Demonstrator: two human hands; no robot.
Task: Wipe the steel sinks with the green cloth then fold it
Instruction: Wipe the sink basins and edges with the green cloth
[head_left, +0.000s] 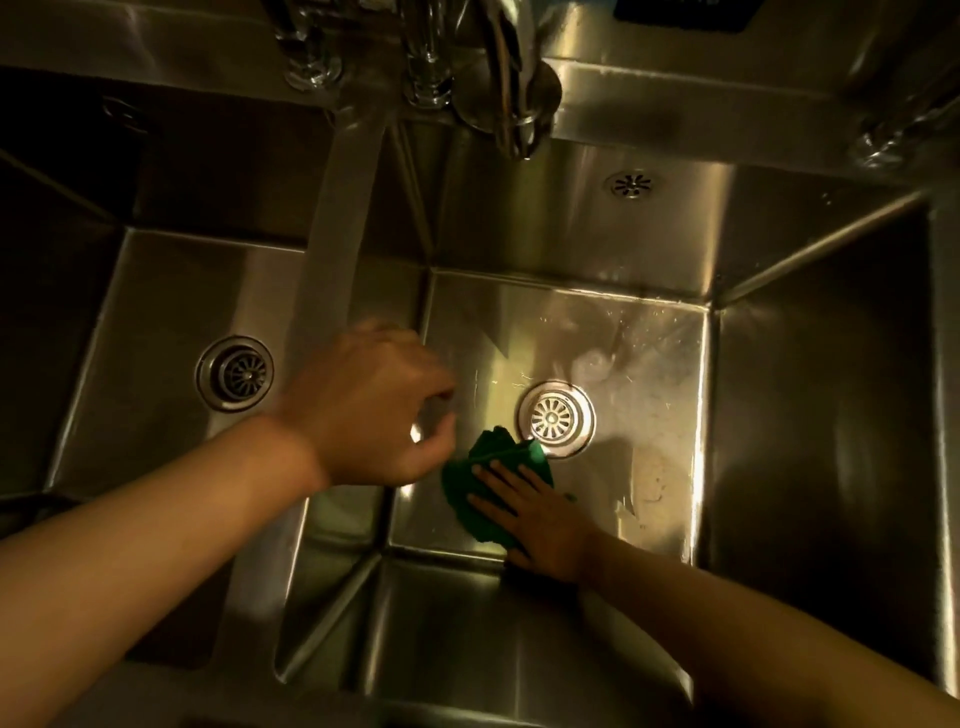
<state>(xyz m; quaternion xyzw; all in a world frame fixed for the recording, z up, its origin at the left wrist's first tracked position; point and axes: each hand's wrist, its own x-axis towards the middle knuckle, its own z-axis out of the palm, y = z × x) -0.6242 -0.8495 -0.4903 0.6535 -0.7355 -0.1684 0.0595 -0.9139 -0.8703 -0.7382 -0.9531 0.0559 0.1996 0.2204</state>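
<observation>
Two steel sinks lie below me, the left sink (156, 322) and the right sink (644, 343), split by a steel divider (343, 218). The green cloth (493, 457) lies crumpled on the floor of the right sink, just left of and below its round drain (556, 418). My right hand (535, 514) presses flat on the cloth with straight fingers. My left hand (374, 410) hovers over the divider with loosely curled fingers, its fingertips close to the cloth's left edge; it holds nothing I can make out.
Chrome taps (426, 57) and a spout (514, 104) rise at the back between the basins. The left sink has its own drain (235, 373). An overflow grille (629, 184) sits in the right sink's back wall. Water marks streak the right sink's floor.
</observation>
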